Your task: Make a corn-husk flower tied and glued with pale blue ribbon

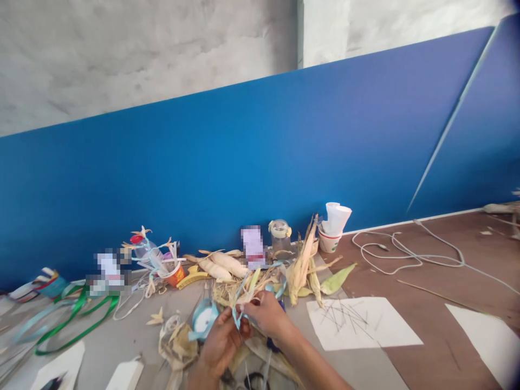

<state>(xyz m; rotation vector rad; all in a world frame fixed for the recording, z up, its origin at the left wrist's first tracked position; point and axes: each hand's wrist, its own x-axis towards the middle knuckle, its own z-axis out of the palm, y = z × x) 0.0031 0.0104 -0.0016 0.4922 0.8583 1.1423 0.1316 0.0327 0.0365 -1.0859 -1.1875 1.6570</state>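
Observation:
My left hand and my right hand meet low in the view, over a pile of dry corn husks. Both pinch a thin light-blue ribbon that loops between the fingers. Just left of my left hand lies a light-blue ribbon spool. Crumpled husk pieces lie under and left of my left wrist. Scissor handles peek out below my forearms.
Green ribbon trails at the left. Husked cobs, an orange cup, a small jar and a paper cup stand along the blue partition. A white cable and white sheets lie at the right.

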